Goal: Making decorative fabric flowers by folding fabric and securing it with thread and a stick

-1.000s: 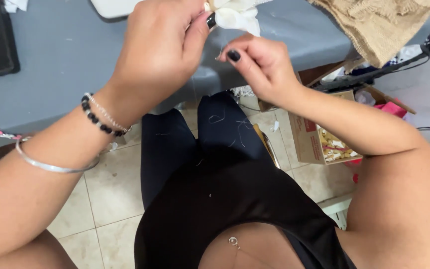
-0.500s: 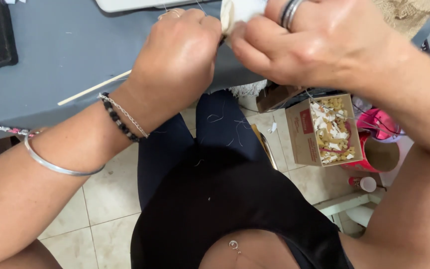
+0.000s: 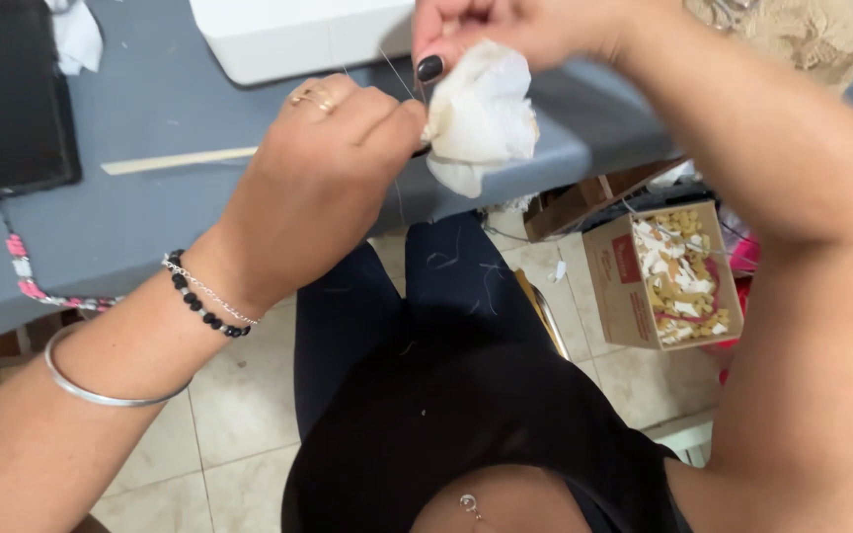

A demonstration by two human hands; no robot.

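My left hand [image 3: 323, 163] is closed into a loose fist above the edge of the grey table [image 3: 150, 227], pinching a thin thread that runs up from it. A small bunched piece of white fabric [image 3: 481, 118] hangs right beside its knuckles. My right hand [image 3: 505, 30] is at the top of the view, its fingers pinching the top of that white fabric. The left wrist wears a black bead bracelet and a metal bangle.
A black phone [image 3: 12, 99] with a pink beaded strap lies at the table's left. A thin wooden stick [image 3: 180, 160] and a white machine base [image 3: 298, 35] are on the table. A cardboard box [image 3: 668, 276] of scraps stands on the tiled floor at right; burlap [image 3: 792, 35] lies top right.
My right hand has risen toward the top of the view, lifting the white fabric clear of my left fist. The view has shifted so the stick and phone show more.
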